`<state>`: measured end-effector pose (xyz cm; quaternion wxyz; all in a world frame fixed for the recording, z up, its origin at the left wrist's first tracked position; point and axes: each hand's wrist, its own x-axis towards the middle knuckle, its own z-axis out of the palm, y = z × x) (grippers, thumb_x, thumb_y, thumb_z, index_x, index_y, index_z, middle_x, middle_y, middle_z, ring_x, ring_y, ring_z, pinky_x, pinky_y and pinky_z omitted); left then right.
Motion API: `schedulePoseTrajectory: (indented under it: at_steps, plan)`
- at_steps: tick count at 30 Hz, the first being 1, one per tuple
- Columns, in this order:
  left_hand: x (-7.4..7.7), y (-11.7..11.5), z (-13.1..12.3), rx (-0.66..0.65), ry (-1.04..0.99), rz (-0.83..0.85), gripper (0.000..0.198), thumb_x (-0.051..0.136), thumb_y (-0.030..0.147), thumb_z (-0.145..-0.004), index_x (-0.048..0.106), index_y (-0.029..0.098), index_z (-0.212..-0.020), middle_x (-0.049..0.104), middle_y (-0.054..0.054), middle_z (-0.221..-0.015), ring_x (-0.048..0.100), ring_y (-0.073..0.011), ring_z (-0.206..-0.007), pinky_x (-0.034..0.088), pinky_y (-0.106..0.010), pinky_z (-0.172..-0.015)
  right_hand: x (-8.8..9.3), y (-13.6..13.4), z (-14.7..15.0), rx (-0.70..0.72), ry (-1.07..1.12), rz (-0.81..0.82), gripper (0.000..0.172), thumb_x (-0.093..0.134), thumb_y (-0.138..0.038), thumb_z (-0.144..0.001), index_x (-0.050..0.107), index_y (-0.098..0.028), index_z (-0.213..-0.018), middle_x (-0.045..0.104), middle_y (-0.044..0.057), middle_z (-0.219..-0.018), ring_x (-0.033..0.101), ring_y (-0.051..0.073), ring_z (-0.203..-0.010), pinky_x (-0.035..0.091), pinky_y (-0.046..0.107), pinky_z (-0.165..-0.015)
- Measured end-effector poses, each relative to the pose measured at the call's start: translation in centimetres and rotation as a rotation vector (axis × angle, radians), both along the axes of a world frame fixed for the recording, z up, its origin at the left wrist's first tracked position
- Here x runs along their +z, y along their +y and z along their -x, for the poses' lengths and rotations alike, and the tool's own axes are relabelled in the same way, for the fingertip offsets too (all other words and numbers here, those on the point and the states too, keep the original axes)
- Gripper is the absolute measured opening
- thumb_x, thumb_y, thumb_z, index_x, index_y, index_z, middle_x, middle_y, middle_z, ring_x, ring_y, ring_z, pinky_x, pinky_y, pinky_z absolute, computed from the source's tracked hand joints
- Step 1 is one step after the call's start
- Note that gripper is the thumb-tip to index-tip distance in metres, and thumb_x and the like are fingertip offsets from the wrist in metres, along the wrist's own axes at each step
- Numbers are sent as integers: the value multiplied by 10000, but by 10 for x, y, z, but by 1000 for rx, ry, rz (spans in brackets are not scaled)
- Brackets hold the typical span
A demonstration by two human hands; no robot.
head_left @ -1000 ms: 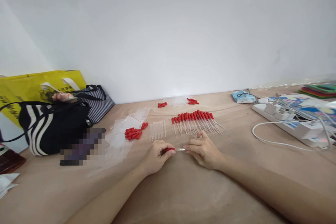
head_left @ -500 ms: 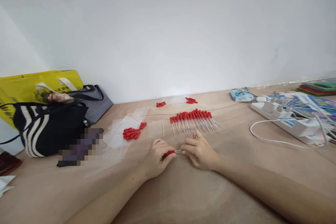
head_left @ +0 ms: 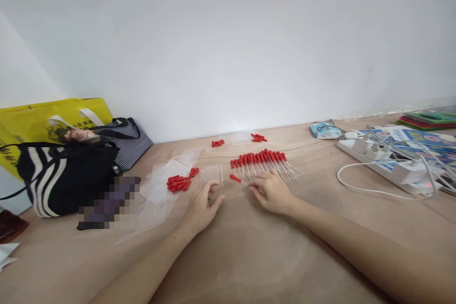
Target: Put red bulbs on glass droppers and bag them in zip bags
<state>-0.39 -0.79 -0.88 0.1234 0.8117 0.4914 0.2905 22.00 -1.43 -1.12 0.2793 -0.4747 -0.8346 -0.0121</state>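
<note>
Clock centred between my hands, 12 toward the wall. Left hand (head_left: 202,209): empty, fingers parted from thumb. Right hand (head_left: 271,192): pinching one dropper (head_left: 235,177) by its clear tube, as far as I can tell; red bulb end sticks out, pointing 10 o'clock from my fingertips, just short of the row of capped droppers (head_left: 266,156) at 1 o'clock.

Risks, my judgement: slack pinch, the tube slips and rolls. My right knuckles are right by the row, so a careless nudge could knock several out of line. Left fingers are near the bare tubes (head_left: 211,175) at 11; brushing them could scatter those.

Hard to see: far end of my dropper's tube, behind my fingers; some lower ends of the row, behind my hand. Bare tubes blend into the tabletop (head_left: 235,256), can't count them. Item at 9 (head_left: 110,204) is pixelated, no idea what.
</note>
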Motion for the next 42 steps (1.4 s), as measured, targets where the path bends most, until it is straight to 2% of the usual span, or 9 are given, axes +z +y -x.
schedulePoseTrajectory:
  at_steps: [1,3,5,8,13,21,26,31,42]
  plan:
    - [0,0,1,24,16,36,205,492,286,-767,515,176,-938,539,-3,-735,494,-137,-599,391,-240,-541,0,6,1,-66,70,44,175,444,-210,-791,595,-190,-878,625,22,-742,532,148,-717,266,280,-656]
    - [1,0,3,-9,72,85,112,468,275,-772,521,177,-789,502,23,-622,468,-129,-540,363,-232,-516,1,19,7,-182,188,130,208,438,-223,-790,561,-177,-951,634,18,-746,550,141,-689,289,262,-637]
    - [4,-1,2,-64,115,87,130,448,264,-781,514,179,-710,494,26,-584,471,-134,-550,350,-233,-528,2,32,19,-282,238,186,209,446,-228,-780,534,-162,-958,637,14,-740,560,138,-678,294,252,-629]
    - [6,-2,2,-78,125,75,129,444,255,-782,517,177,-708,504,22,-590,473,-136,-561,342,-232,-533,4,45,40,-397,224,202,163,451,-222,-765,521,-170,-903,639,11,-742,570,148,-711,274,263,-658]
    - [3,0,3,-92,125,71,125,438,248,-787,519,174,-725,493,26,-582,463,-133,-555,336,-228,-528,5,56,65,-510,126,216,160,431,-214,-749,523,-166,-872,644,47,-760,575,185,-753,227,308,-703]
    - [1,1,5,-93,141,82,119,430,246,-795,515,177,-746,492,27,-590,464,-133,-564,334,-229,-529,0,60,67,-505,34,216,198,414,-271,-772,562,-158,-839,649,84,-774,576,202,-771,207,337,-724]
    - [2,0,3,-87,126,87,113,441,247,-782,515,178,-729,499,26,-589,463,-132,-556,337,-229,-525,7,56,73,-448,27,187,230,400,-303,-786,589,-178,-829,650,77,-795,567,204,-807,214,349,-744]
    - [3,0,3,-93,118,81,111,445,247,-776,505,181,-711,501,26,-581,464,-132,-547,336,-224,-513,14,58,93,-456,-54,268,290,406,-330,-777,628,-145,-802,654,120,-802,578,217,-762,231,373,-768]
    - [1,1,5,-101,83,44,99,454,240,-780,524,186,-734,559,9,-652,513,-142,-603,387,-242,-565,20,67,107,-444,-110,328,223,436,-214,-760,642,-130,-750,660,148,-804,599,226,-724,264,383,-748]
